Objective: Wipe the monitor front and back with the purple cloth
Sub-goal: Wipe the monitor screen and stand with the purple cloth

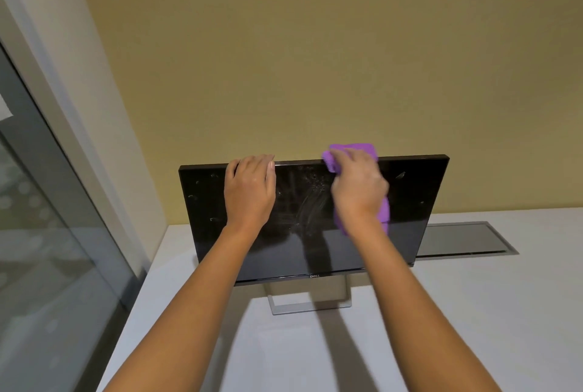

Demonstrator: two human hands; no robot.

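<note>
Item: black flat-panel monitor (410,202) on slim silver stand (310,309), upright on your white counter (473,312), long axis left to right.
Your left hand (249,189) hooks its fingers over the top edge, left of centre. Your right hand (359,193) is bunched round the soft purple cloth (353,152), pressed to the top edge right of centre, with a fold past the rim. Judged: the back lies just over that rim, nearest your right hand.

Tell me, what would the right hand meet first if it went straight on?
Probably the yellow wall: the right hand, gripping the purple cloth, points over the top of the monitor. Depth is unclear.
</note>
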